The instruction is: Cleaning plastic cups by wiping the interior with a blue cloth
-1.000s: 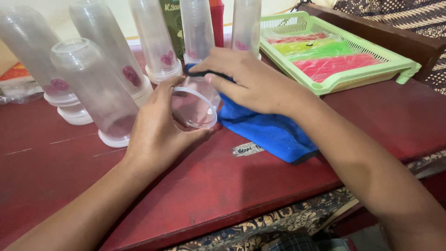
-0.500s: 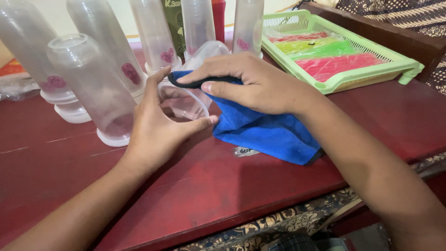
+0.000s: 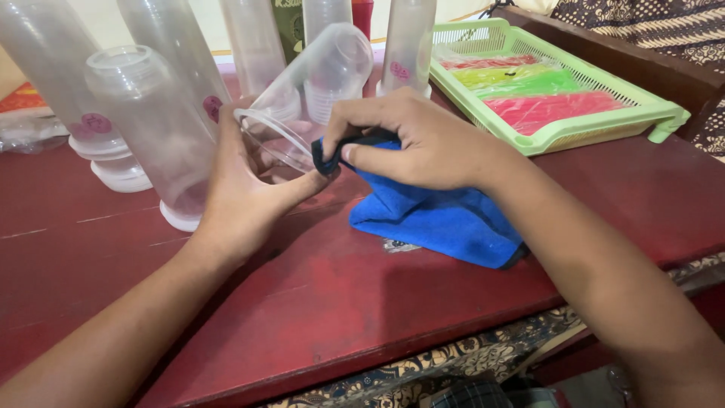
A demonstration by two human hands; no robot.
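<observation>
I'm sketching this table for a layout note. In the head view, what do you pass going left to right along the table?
Upright clear bottle → left hand gripping the tilted clear container → right hand pinching the blue cloth → green tray holding coloured sheets.

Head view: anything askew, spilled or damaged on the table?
Nothing spilled or visibly damaged. The clear jar lies tilted only because the left hand holds it, while the right hand grips the blue cloth at its rim. Other jars stand upright.
</observation>
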